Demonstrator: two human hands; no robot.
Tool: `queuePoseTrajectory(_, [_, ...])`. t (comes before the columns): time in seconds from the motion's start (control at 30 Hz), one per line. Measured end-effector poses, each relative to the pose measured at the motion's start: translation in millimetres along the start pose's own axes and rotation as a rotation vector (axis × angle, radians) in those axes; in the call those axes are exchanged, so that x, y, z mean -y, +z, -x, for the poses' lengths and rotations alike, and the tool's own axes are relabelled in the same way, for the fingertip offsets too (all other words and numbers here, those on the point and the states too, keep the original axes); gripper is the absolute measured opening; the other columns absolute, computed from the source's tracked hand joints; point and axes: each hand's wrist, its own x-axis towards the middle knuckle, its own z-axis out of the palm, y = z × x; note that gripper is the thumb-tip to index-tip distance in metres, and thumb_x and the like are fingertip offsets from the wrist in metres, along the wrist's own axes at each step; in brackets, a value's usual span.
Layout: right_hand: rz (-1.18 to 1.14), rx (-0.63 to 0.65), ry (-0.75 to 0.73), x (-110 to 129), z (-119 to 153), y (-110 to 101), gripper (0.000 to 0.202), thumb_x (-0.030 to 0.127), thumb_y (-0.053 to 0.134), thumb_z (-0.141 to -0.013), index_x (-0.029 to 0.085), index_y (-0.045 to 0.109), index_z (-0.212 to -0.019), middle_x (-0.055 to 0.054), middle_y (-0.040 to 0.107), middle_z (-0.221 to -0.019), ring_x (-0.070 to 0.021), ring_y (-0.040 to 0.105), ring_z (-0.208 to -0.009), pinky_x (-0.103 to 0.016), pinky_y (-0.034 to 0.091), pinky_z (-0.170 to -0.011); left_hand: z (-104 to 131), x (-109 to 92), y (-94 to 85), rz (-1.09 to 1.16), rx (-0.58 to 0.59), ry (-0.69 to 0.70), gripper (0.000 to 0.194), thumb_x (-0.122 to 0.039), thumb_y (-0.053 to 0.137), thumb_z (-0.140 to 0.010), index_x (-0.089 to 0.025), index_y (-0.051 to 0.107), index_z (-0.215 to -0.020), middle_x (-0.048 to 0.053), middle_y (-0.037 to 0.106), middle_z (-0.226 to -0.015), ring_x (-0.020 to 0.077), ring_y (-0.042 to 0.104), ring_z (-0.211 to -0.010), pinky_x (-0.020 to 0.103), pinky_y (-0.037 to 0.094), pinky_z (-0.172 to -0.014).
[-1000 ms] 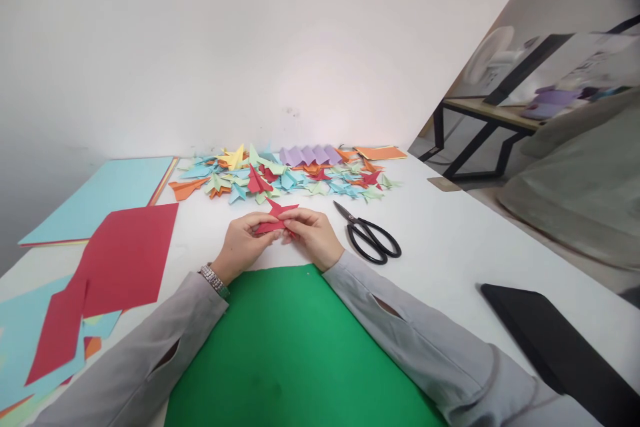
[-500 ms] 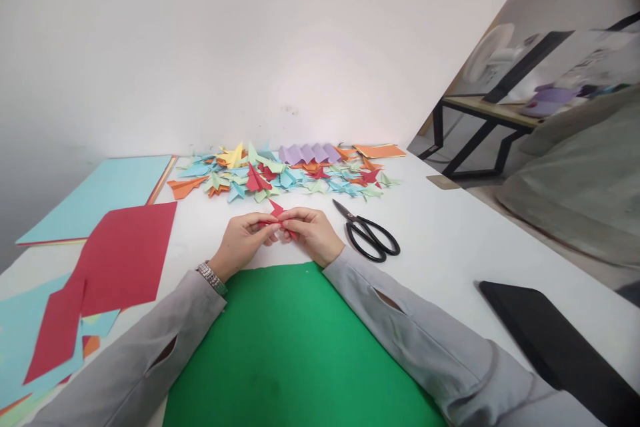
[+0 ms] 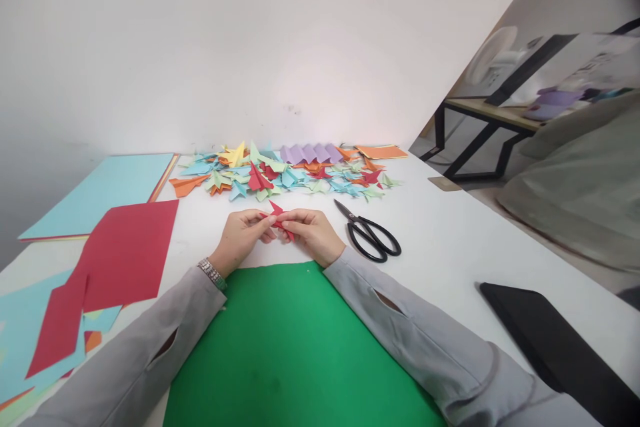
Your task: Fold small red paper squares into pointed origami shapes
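Between my two hands is a small piece of folded red paper (image 3: 276,208), its pointed tip sticking up and away from me. My left hand (image 3: 243,237) pinches its left side between thumb and fingers. Its right side is pinched by my right hand (image 3: 313,233). The fingers cover much of the paper, so its full shape is hidden. Both hands are just beyond the far edge of a green sheet (image 3: 300,340). Black-handled scissors (image 3: 369,233) lie to the right of my right hand, blades pointing away and slightly left.
Several folded paper planes (image 3: 259,177) and a pleated purple paper (image 3: 311,153) lie along the wall. Orange sheets (image 3: 383,151) sit at the back right. Large blue sheets (image 3: 105,190), a red sheet (image 3: 133,253) and scraps are at left. A black flat object (image 3: 555,340) lies right.
My left fingers have shifted slightly on the red paper, with the thumb now over its near edge. More of the paper shows between the hands. Otherwise the view has barely moved.
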Motion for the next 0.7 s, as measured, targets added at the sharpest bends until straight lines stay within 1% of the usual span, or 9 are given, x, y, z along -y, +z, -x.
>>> queuePoseTrajectory(0.13, [0.007, 0.019, -0.016, -1.0, 0.3, -0.6, 0.018, 0.026, 0.078, -0.059, 0.016, 0.073, -0.074, 0.001, 0.065, -0.054, -0.0111, 0.055, -0.048, -0.029, 0.044, -0.053, -0.1, -0.9, -0.6, 0.049, -0.016, -0.036, 0.034, -0.045, 0.075, -0.063, -0.014, 0.062, -0.067, 0.004, 0.066, -0.052, 0.0148, 0.061, -0.047, 0.027, 0.052, -0.052])
queuePoseTrajectory(0.27, [0.048, 0.026, -0.038, -0.9, 0.5, -1.2, 0.021, 0.028, 0.079, -0.06, 0.016, 0.073, -0.076, 0.001, 0.065, -0.054, -0.0108, 0.055, -0.048, -0.028, 0.043, -0.053, -2.4, 4.8, -1.8, 0.085, -0.022, -0.049, 0.034, -0.042, 0.076, -0.063, -0.013, 0.059, -0.07, 0.004, 0.067, -0.052, 0.0141, 0.061, -0.047, 0.026, 0.051, -0.051])
queuePoseTrajectory(0.4, [0.072, 0.033, -0.046, -0.2, 1.0, -0.6, 0.023, 0.03, 0.08, -0.06, 0.016, 0.072, -0.076, 0.001, 0.065, -0.053, -0.011, 0.055, -0.048, -0.028, 0.044, -0.052, -3.9, 8.3, -2.2, 0.104, -0.021, -0.05, 0.034, -0.04, 0.077, -0.063, -0.013, 0.057, -0.071, 0.004, 0.067, -0.052, 0.0134, 0.061, -0.046, 0.025, 0.05, -0.05])
queuePoseTrajectory(0.53, [0.095, 0.035, -0.046, 0.5, 1.8, 1.1, 0.026, 0.033, 0.079, -0.062, 0.015, 0.072, -0.078, 0.0, 0.064, -0.053, -0.0104, 0.055, -0.046, -0.027, 0.045, -0.051, -3.4, 5.6, -1.8, 0.105, -0.041, -0.05, 0.034, -0.039, 0.078, -0.061, -0.013, 0.057, -0.069, 0.003, 0.066, -0.05, 0.013, 0.06, -0.045, 0.024, 0.05, -0.049])
queuePoseTrajectory(0.7, [0.103, 0.037, -0.052, 0.7, 1.8, 1.1, 0.027, 0.032, 0.081, -0.059, 0.015, 0.071, -0.078, 0.001, 0.065, -0.053, -0.0106, 0.056, -0.047, -0.028, 0.046, -0.052, -2.8, 4.8, -2.1, 0.116, -0.033, -0.061, 0.035, -0.04, 0.078, -0.061, -0.013, 0.057, -0.069, 0.003, 0.065, -0.05, 0.0126, 0.06, -0.045, 0.024, 0.049, -0.049])
